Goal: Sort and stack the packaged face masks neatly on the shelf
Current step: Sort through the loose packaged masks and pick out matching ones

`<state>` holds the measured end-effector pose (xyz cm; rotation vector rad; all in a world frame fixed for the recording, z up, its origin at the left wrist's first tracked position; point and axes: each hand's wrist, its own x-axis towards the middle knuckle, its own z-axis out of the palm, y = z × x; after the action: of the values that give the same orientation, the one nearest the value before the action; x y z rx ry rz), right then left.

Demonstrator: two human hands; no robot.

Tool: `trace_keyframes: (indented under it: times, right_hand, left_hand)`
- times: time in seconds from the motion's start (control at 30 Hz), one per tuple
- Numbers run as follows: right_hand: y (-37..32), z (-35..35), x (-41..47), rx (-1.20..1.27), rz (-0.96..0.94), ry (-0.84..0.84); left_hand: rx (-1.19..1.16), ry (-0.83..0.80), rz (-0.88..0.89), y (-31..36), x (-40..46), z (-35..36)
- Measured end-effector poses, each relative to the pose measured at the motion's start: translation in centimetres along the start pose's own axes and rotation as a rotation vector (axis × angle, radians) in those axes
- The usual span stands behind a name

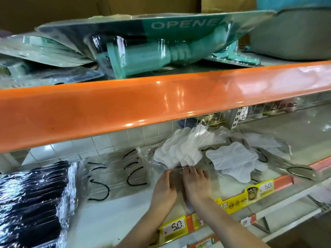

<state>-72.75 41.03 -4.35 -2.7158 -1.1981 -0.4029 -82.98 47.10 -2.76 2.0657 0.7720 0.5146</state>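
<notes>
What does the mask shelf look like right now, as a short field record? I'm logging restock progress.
left hand: flat on clear mask packet
right hand: flat on the same packet
packet contents: white masks, fanned out
black mask stack: wrapped, far left
loose white mask: right of hands
price tag: reads 5.0

Glossy orange metal shelf edge (161,104)

Head view. My left hand (165,187) and right hand (195,183) lie side by side on the clear wrapper of a white mask pack (180,149) mid-shelf (114,215). Black mask packs (34,199) fill the shelf's left edge; another white pack (232,161) lies toward the right.
</notes>
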Motion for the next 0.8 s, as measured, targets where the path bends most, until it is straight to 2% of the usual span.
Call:
trace_keyframes:
  times: [0.2, 0.3, 0.4, 0.53, 0.63, 0.73, 0.8]
  right_hand:
    - [1.2, -0.6, -0.6, 0.17, 0.063, 0.209]
    - [1.6, -1.5, -0.3, 0.327, 0.063, 0.337]
    - [1.9, -2.1, -0.2, 0.478, 0.038, 0.384]
    - [1.6, -3.1, -0.7, 0.538, -0.006, 0.392]
    - [0.9, -3.5, -1.5, 0.617, -0.132, 0.314]
    - [0.4, -2.9, -2.7, 0.671, -0.262, 0.243]
    - [0.5, -2.6, -3.1, 0.643, -0.252, 0.228]
  left_hand:
    - [0.003, 0.09, 0.131, -1.0, -0.9, 0.6]
    - [-0.063, 0.091, 0.122, -1.2, -0.8, 0.8]
    - [-0.144, 0.056, 0.053, -0.7, -0.6, 0.6]
    - [-0.519, -0.071, -0.142, 2.0, -0.4, -0.1]
    - [-0.843, -0.167, -0.272, 3.7, -0.3, -1.0]
    - [-0.905, -0.111, -0.347, 3.9, -0.2, -1.7]
    - [-0.879, -0.068, -0.371, 3.4, -0.4, -2.1]
